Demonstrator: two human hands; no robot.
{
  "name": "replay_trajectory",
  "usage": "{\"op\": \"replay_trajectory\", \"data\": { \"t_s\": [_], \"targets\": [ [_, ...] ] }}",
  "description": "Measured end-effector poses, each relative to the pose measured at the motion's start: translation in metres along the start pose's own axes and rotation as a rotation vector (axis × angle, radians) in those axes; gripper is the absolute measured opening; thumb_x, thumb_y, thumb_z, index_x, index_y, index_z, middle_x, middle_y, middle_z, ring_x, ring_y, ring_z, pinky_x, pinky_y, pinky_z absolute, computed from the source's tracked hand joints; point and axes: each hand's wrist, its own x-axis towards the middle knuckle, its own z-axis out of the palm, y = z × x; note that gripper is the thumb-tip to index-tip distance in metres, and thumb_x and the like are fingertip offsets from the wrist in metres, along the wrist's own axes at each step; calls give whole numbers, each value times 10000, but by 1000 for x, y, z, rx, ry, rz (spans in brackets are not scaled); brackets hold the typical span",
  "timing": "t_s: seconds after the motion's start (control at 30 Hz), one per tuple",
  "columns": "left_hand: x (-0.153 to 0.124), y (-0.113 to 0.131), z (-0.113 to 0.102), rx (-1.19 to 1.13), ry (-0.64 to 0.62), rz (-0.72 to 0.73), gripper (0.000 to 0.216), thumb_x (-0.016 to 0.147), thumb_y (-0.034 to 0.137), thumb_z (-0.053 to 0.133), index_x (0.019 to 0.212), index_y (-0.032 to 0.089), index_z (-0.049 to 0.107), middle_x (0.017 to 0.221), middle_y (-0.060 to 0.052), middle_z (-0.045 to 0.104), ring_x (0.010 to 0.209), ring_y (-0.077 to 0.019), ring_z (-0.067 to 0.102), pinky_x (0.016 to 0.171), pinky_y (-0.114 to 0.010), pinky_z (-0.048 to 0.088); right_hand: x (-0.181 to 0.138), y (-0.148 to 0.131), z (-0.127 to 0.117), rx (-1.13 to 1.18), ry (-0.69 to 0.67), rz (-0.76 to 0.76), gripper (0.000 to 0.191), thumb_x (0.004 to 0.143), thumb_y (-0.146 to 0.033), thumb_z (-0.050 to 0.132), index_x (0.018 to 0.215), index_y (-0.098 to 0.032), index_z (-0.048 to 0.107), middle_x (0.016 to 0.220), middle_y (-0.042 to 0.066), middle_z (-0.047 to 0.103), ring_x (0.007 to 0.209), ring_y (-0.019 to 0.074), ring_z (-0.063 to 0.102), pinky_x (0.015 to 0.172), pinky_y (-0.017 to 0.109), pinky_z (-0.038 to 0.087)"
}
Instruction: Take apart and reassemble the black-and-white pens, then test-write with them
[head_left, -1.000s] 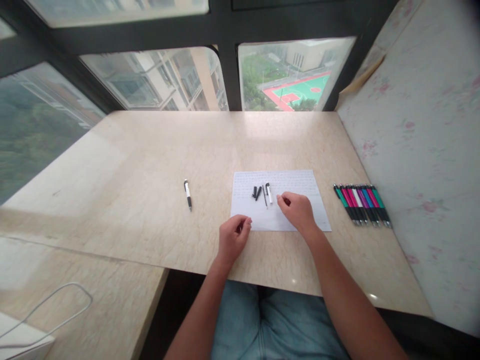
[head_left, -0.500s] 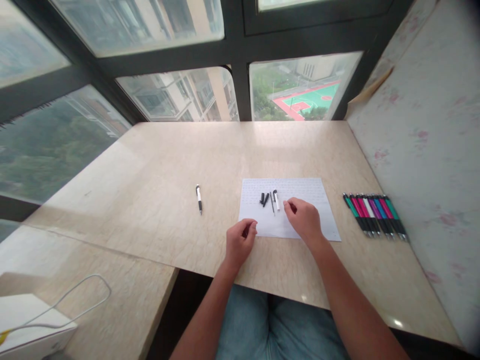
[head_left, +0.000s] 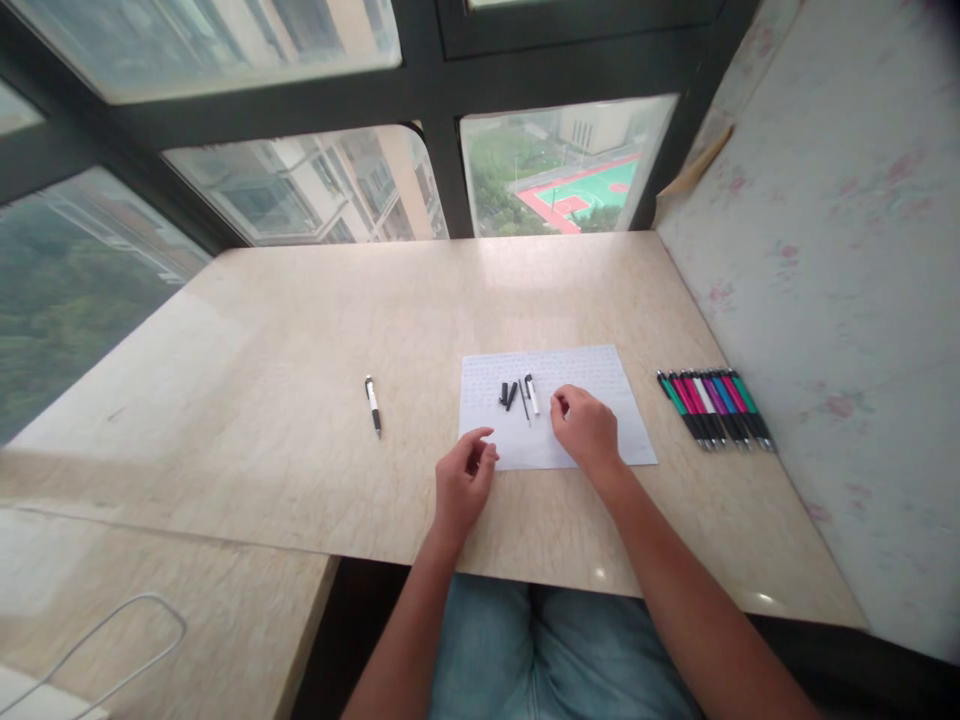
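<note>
1. Worktop point(head_left: 300, 320): carries a sheet point(head_left: 525, 450) with writing across its upper part; clock directions are read from the sheet's centre, window point(head_left: 562, 170) toward twelve.
2. Left hand point(head_left: 463, 478): at eight o'clock, by the sheet's near corner; fingers half curled, thumb and forefinger parted; nothing seen in its grasp.
3. Right hand point(head_left: 586, 428): at four o'clock, over the sheet; fingers loosely curled inward; whether it has hold of anything cannot be told.
4. Barrel point(head_left: 533, 400): white, at eleven o'clock, near the right hand's fingertips but apart from them; refill point(head_left: 524, 402) just beside it; black pieces point(head_left: 512, 396) near the refill, at ten o'clock; all lie on the sheet.
5. Pen point(head_left: 373, 402): white with black grip, at nine o'clock, off the sheet; tip toward six.
6. Pen row point(head_left: 712, 405): at three o'clock, off the sheet; green, pink, white, purple and blue; tips toward five.
</note>
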Motion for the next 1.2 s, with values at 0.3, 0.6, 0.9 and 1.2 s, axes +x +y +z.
{"op": "replay_trajectory", "data": {
  "t_s": [0.3, 0.6, 0.9, 1.2],
  "targets": [
    [-1, 3, 3, 109, -147, 138, 159, 930, 234, 532, 992, 184, 670, 833, -48, 706, 655, -126, 607, 622, -250, 487, -8, -22, 8, -158, -90, 12, 185, 919, -333, 501, 894, -183, 605, 860, 78, 678, 666, 168, 578, 544, 282, 225],
    [10, 4, -3, -245, -22, -160, 281, 914, 353, 586, 1123, 182, 663, 924, -78, 736, 632, -127, 616, 606, -263, 509, -9, -24, -3, 504, -162, -78, 218, 908, -361, 519, 811, -185, 605, 717, 12, 607, 632, 129, 518, 622, 258, 401],
    [21, 1, 5, -728, -27, -412, 253, 818, 398, 709, 907, 170, 645, 676, 3, 605, 569, -94, 522, 508, -219, 396, -7, -32, -14, 900, -662, -21, 270, 895, -431, 570, 842, -178, 649, 696, -10, 613, 589, 108, 503, 565, 238, 388],
    [29, 11, 4, -971, 89, -506, 243, 788, 328, 738, 906, 165, 602, 952, -79, 705, 760, -134, 663, 570, -212, 440, 33, -5, -7, 199, -169, -231, 180, 894, -201, 538, 977, -176, 696, 918, 58, 709, 689, 142, 582, 734, 286, 445]
  ]
}}
